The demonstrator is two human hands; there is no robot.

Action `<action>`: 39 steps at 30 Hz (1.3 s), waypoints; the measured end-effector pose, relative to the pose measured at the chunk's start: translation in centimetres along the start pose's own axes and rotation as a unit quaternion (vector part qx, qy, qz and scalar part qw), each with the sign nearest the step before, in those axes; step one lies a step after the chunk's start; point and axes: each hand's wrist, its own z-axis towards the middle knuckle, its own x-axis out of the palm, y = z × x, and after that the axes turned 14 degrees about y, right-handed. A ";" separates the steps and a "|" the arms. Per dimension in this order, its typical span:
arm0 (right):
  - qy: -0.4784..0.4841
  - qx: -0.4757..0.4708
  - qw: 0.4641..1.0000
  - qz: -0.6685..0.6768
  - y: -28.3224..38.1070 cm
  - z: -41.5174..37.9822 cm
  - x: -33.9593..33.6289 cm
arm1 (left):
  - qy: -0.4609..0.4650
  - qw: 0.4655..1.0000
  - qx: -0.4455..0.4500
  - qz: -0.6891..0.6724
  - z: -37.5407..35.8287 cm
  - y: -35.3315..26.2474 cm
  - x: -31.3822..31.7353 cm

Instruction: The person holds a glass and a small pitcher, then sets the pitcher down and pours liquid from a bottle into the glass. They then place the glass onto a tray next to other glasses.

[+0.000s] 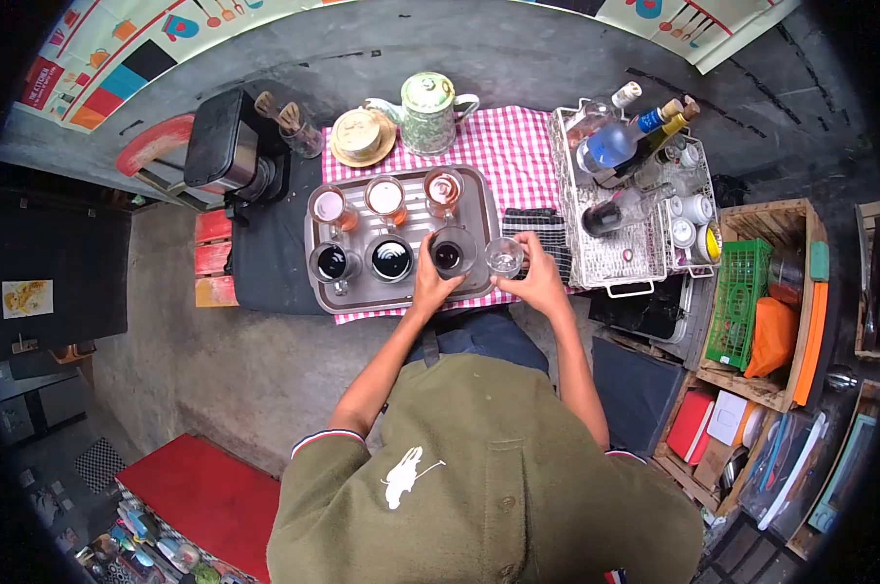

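Observation:
My left hand (432, 280) is wrapped round a glass of dark drink (449, 253) at the front right of a grey tray (313, 224). My right hand (540, 276) holds a small clear glass (504, 257) just beyond the tray's right edge. Two more dark drinks, a left one (333, 261) and a middle one (391, 258), stand in the front row. Behind them are three glasses with reddish drinks, a left one (329, 207), a middle one (385, 198) and a right one (444, 189).
A green teapot (428, 122) and a lidded cup (359, 134) stand behind the tray. At the left is a coffee maker (228, 146). A white wire rack (596, 265) with bottles and jars stands right, near a wooden crate (771, 389).

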 end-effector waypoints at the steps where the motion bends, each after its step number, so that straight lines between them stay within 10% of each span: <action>1: 0.000 -0.002 1.000 -0.007 0.1 0.0 0.0 | -0.006 1.000 -0.002 0.007 -0.1 0.1 0.0; 39: 0.007 -0.026 1.000 -0.007 -0.3 -0.6 0.1 | 0.035 0.980 -0.009 0.194 -0.2 -3.2 -0.4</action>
